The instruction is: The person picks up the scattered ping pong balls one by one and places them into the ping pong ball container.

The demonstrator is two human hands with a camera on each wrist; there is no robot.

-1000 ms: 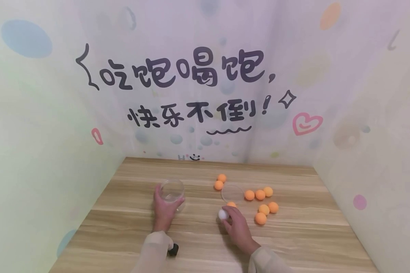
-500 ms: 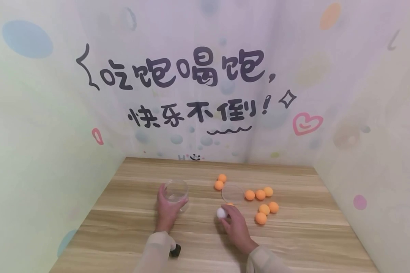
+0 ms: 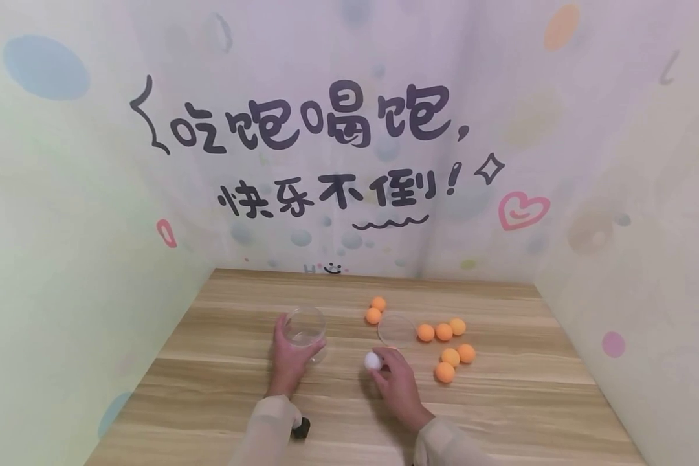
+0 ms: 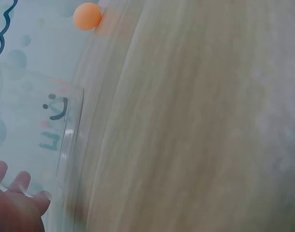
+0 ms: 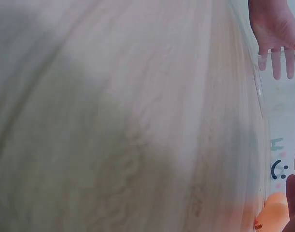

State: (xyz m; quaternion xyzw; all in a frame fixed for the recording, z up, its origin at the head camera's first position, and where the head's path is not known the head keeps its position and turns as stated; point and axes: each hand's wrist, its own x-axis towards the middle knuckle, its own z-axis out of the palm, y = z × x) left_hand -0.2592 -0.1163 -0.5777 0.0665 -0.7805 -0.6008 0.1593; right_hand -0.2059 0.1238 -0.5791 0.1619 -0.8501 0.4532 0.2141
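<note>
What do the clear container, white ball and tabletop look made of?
Clear container: smooth, glossy plastic or glass; see-through sides, bright glints along the base edge.
White ball: probably plastic, matte; soft shading, no sharp highlight.
Tabletop: wood or wood-print laminate, fairly dull; streaky brown grain.

The head view looks forward and down from above the near side of the worktop (image 3: 501, 421), far enough off to take in the left hand (image 3: 291, 362), the right hand (image 3: 400, 385) and the back wall (image 3: 326, 58). Both wrist views sit low and close over the worktop, facing that wall, rolled sideways in opposite directions: wall at left in the left one, at right in the right one. All three share the wall's smiley face (image 3: 332, 268) and the left hand.
</note>
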